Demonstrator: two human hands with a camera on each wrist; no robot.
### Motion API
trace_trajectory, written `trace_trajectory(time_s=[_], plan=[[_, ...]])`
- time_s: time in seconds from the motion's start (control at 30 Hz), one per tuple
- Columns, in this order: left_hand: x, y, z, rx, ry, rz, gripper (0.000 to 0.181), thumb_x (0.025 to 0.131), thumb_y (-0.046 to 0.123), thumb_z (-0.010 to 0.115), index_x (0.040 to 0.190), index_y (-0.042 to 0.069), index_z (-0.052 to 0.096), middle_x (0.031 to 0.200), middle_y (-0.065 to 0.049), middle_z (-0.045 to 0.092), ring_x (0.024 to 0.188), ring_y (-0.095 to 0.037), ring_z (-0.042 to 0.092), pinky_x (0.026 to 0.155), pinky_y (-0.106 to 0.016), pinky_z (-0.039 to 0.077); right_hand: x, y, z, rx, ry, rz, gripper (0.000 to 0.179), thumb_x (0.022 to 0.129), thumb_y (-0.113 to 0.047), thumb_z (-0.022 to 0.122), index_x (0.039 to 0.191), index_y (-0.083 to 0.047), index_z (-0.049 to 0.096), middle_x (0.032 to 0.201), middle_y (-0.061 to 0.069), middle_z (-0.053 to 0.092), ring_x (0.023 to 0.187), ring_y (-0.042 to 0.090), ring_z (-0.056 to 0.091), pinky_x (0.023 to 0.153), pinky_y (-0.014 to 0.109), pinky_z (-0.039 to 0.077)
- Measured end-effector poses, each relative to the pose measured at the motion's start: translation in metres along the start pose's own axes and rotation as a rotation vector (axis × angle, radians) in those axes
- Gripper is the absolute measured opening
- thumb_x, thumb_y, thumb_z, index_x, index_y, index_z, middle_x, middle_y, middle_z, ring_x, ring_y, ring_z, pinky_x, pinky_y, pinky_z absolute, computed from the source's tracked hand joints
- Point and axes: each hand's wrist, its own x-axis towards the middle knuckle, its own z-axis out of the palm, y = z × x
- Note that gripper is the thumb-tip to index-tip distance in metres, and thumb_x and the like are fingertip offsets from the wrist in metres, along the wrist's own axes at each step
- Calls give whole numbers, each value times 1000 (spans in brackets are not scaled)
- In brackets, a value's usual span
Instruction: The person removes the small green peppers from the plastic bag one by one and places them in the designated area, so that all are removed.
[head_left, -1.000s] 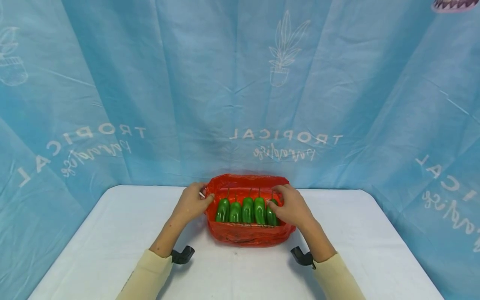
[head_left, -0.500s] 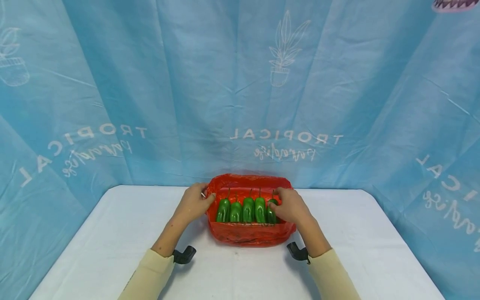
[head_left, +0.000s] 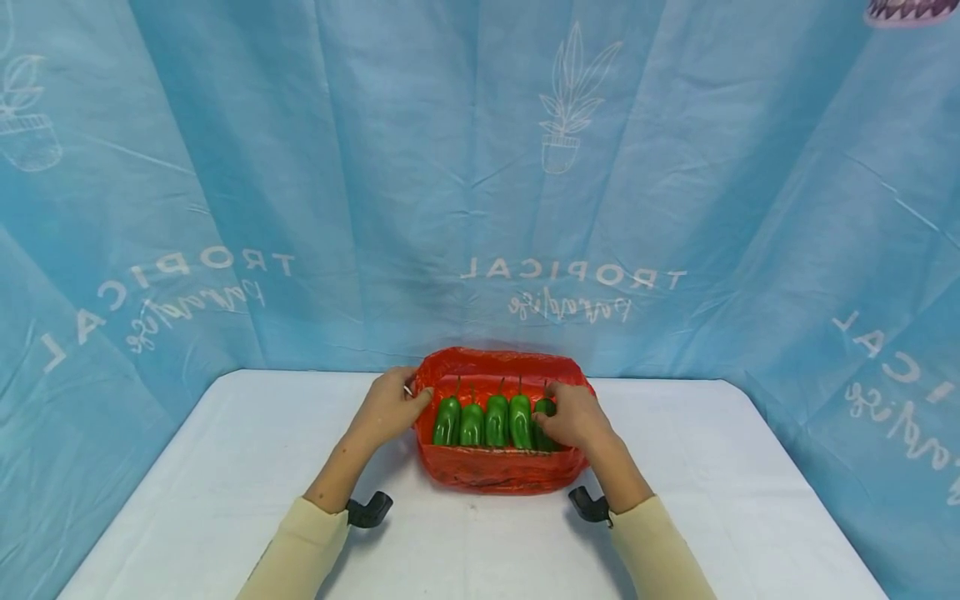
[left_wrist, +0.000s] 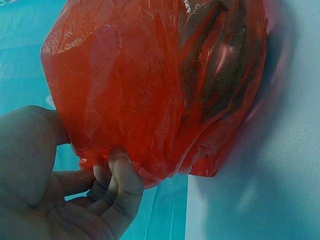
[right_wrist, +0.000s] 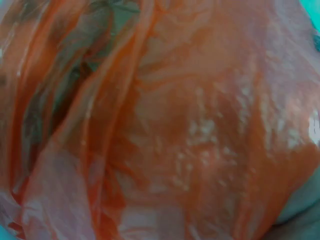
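A red plastic bag (head_left: pixel 498 473) lies mouth-up on the white table, its opening spread wide. Inside, several glossy green chili peppers (head_left: pixel 496 421) stand in a row with stems up. My left hand (head_left: pixel 384 408) pinches the bag's left edge between thumb and fingers; in the left wrist view its fingertips curl against the thin red plastic (left_wrist: pixel 120 100). At the bag's right end, my right hand (head_left: pixel 576 415) reaches in over the rim, its thumb and fingers around the rightmost green chili pepper (head_left: pixel 546 435). Crumpled red plastic (right_wrist: pixel 200 100) fills the right wrist view and hides most of that hand.
The white tabletop (head_left: pixel 472 550) extends to both sides and in front of the bag. A blue printed curtain (head_left: pixel 420 167) hangs right behind the table and along both sides. Black wrist mounts (head_left: pixel 369 510) stick out inward beneath the forearms.
My right hand has shifted slightly left and down, farther over the rightmost chili pepper, and its forearm has swung inward. The left hand keeps its hold on the bag, almost still.
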Motion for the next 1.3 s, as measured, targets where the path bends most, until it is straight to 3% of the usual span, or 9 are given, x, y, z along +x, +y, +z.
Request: trace_trajectory(time_s=[0.17,0.33,0.53,1.3], plan=[[0,-1,0,-1,0,-4,39,99,20,68,131,-3,68,99,-12,64,63,-17,60,57,-33,53,-1,-2,2,-47,7,6,52,88,-24,87,129,0,68,107,13,72,91,25,64,84,47,59],[-1,1,-1,8,-3,-8,37,100,19,68,130,-2,68,100,-13,65,64,-18,60,58,-33,53,-2,-2,5,-54,19,10,56,83,-22,91,129,0,68,117,16,72,102,30,67,93,51,59],[0,2,0,4,-7,-7,30,100,18,69,124,-1,70,97,-11,64,63,-19,60,57,-34,53,-3,-2,8,-45,16,17,61,82,-24,92,132,-1,67,119,17,72,106,31,68,94,51,58],[-3,0,-1,-16,-27,-25,31,100,19,69,123,-1,69,98,-11,66,64,-18,62,57,-32,55,-1,-7,17,-88,13,81,76,76,-25,96,141,-2,63,122,17,71,102,30,67,94,51,59]])
